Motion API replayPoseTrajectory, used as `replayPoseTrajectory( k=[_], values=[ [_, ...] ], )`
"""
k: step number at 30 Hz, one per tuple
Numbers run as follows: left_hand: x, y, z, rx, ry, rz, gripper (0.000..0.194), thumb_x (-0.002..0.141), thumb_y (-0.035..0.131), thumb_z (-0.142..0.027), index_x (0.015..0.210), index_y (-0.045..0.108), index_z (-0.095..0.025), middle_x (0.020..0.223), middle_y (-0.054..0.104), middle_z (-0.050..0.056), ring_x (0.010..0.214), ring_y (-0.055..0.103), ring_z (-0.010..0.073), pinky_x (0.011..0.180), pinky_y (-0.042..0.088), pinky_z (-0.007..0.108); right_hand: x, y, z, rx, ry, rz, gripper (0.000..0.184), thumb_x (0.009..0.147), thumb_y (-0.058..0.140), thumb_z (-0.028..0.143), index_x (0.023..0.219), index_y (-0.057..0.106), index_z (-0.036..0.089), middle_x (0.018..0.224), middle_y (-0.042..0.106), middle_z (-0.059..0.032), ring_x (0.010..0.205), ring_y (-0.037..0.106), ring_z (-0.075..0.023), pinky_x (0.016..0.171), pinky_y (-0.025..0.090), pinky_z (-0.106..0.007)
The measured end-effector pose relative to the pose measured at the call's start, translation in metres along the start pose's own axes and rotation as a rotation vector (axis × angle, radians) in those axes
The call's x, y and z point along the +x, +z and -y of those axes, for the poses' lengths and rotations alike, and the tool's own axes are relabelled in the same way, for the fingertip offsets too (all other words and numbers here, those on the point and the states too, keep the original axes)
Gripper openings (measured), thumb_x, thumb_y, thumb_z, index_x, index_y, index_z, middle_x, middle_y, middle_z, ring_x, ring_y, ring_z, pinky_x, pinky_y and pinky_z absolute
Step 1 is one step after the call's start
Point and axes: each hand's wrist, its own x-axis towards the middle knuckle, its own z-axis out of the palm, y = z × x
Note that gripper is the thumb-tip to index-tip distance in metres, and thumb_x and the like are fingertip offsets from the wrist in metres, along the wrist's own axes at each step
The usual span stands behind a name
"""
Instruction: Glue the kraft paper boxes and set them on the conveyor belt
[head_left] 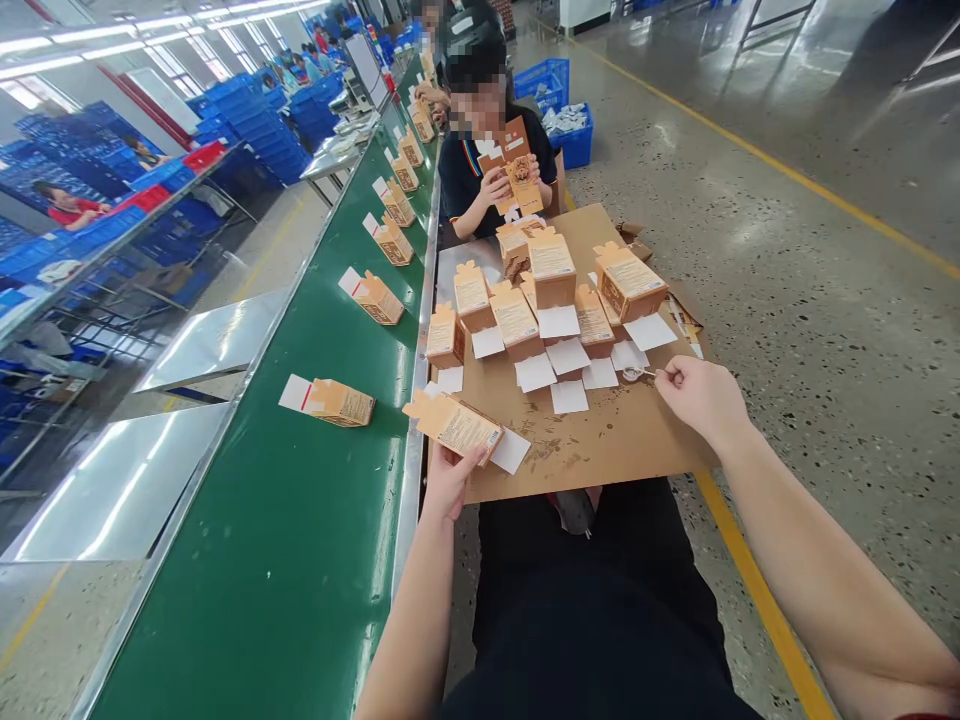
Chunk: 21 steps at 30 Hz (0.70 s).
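My left hand [453,482] grips a small brown cardboard box [459,427] by its near side, at the table's left edge next to the conveyor. The box lies tilted, with printed text facing up and a white flap sticking out to the right. At the table's right side, my right hand [703,396] is closed in a pinch on the end of a thin white cord [636,373], whose looped part rests near the boxes. Beyond both hands stands a pile of similar boxes [553,266], several with white flaps hanging toward me.
A green conveyor belt [300,520] runs along the left, carrying a row of brown boxes [343,402]. Brown cardboard [592,445] covers the table. Across it a co-worker [457,180] holds a flattened carton [517,165]. Blue crates [574,140] stand on the floor behind.
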Motion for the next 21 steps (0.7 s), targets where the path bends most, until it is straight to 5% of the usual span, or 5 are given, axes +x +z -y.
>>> replayPoseTrajectory(
  k=[4, 11, 15, 21],
  values=[
    [0.009, 0.008, 0.006, -0.006, -0.002, -0.021, 0.088, 0.066, 0.105, -0.055, 0.138, 0.066, -0.024, 0.143, 0.076, 0.02, 0.139, 0.072, 0.0393, 0.116, 0.061, 0.056, -0.051, 0.009, 0.031, 0.167, -0.038, -0.039, 0.033, 0.101, 0.06, 0.043, 0.073, 0.056, 0.026, 0.057, 0.054, 0.0003, 0.054, 0.047, -0.0169, 0.057, 0.035, -0.032],
    [0.009, 0.019, 0.002, 0.087, -0.034, -0.009, 0.083, 0.065, 0.106, -0.051, 0.13, 0.064, -0.024, 0.141, 0.077, 0.019, 0.132, 0.076, 0.036, 0.113, 0.062, 0.053, -0.13, 0.097, 0.1, 0.353, -0.322, 0.215, 0.029, 0.103, 0.056, 0.025, 0.075, 0.048, 0.025, 0.062, 0.056, 0.003, 0.054, 0.049, -0.0136, 0.058, 0.035, -0.026],
    [0.005, 0.021, -0.004, 0.085, -0.034, 0.02, 0.085, 0.065, 0.106, -0.05, 0.131, 0.06, -0.024, 0.139, 0.077, 0.018, 0.131, 0.076, 0.0353, 0.112, 0.062, 0.053, -0.138, 0.122, 0.1, 0.251, -0.361, 0.241, 0.029, 0.102, 0.055, 0.021, 0.075, 0.044, 0.025, 0.065, 0.058, 0.0015, 0.056, 0.049, -0.0141, 0.058, 0.029, -0.027],
    [-0.001, 0.029, -0.007, 0.095, -0.005, 0.014, 0.084, 0.065, 0.107, -0.046, 0.131, 0.058, -0.026, 0.138, 0.076, 0.018, 0.132, 0.076, 0.0368, 0.113, 0.061, 0.056, -0.12, 0.111, 0.089, 0.243, -0.293, 0.173, 0.028, 0.104, 0.051, 0.025, 0.077, 0.044, 0.026, 0.066, 0.058, 0.0002, 0.058, 0.051, -0.0158, 0.059, 0.032, -0.029]
  ],
)
